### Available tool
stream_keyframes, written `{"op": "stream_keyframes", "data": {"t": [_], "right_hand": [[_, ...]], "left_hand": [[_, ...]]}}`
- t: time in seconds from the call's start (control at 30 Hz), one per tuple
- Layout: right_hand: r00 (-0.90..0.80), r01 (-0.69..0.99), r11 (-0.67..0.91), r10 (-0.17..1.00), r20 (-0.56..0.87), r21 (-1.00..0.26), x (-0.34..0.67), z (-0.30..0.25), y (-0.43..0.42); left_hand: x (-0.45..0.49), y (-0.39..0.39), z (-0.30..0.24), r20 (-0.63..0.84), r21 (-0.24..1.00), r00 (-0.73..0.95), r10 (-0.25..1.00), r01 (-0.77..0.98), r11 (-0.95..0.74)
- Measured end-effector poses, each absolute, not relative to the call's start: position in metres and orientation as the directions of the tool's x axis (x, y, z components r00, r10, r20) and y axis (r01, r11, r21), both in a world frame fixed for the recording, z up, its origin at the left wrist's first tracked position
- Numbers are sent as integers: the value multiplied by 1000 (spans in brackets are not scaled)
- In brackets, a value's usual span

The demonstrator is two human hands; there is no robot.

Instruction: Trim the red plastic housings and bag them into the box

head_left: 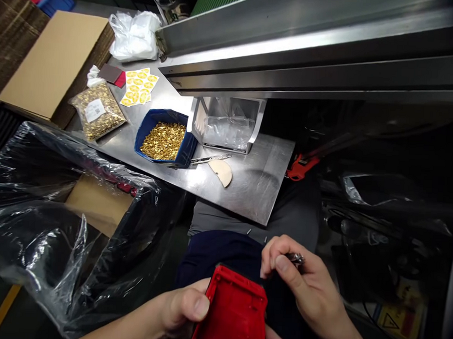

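Observation:
My left hand [187, 309] is closed around a red plastic shell [238, 312], thumb on its left rim and fingertips showing at its right. The shell looks hollow, with a ridged upper edge. To its right, my right hand [300, 284] is curled with a small dark metal object [295, 259] poking out between thumb and fingers; most of it is hidden, so its kind is unclear. The right hand is apart from the shell. On the metal table ahead lie a slim metal knife-like tool [212, 159] and a cream half-round piece [222, 172].
A blue bin [189, 150] of small brass-coloured parts stands beside a grey bin [254, 133] with clear bags. Further left are a bag of parts [107, 118], yellow stickers [139, 86] and cardboard [57, 64]. A plastic-lined box [99, 203] sits lower left; a steel beam [311, 67] overhangs.

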State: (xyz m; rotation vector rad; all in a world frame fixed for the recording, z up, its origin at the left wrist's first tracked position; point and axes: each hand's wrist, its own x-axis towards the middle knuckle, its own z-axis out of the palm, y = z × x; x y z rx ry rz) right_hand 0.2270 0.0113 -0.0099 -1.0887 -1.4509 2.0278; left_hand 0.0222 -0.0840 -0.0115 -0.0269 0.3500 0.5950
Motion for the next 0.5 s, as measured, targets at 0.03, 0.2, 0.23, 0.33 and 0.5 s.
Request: {"op": "stream_keyframes", "data": {"t": [0.03, 0.2, 0.23, 0.33, 0.5], "right_hand": [[-624, 120, -369, 694, -359, -922, 225, -9, 11], [-692, 145, -312, 646, -321, -939, 217, -6, 9], [-685, 130, -302, 661, -306, -944, 219, -7, 8], [-656, 86, -288, 704, -272, -954, 226, -11, 6], [-691, 87, -261, 679, -247, -961, 224, -11, 6]], "left_hand": [[23, -83, -11, -332, 74, 771, 543, -552, 830], [24, -80, -10, -348, 66, 750, 562, -578, 813], [24, -80, -10, -338, 43, 737, 584, -608, 792], [25, -83, -11, -313, -35, 691, 651, -694, 720], [26, -85, -11, -335, -36, 682, 650, -699, 714]]}}
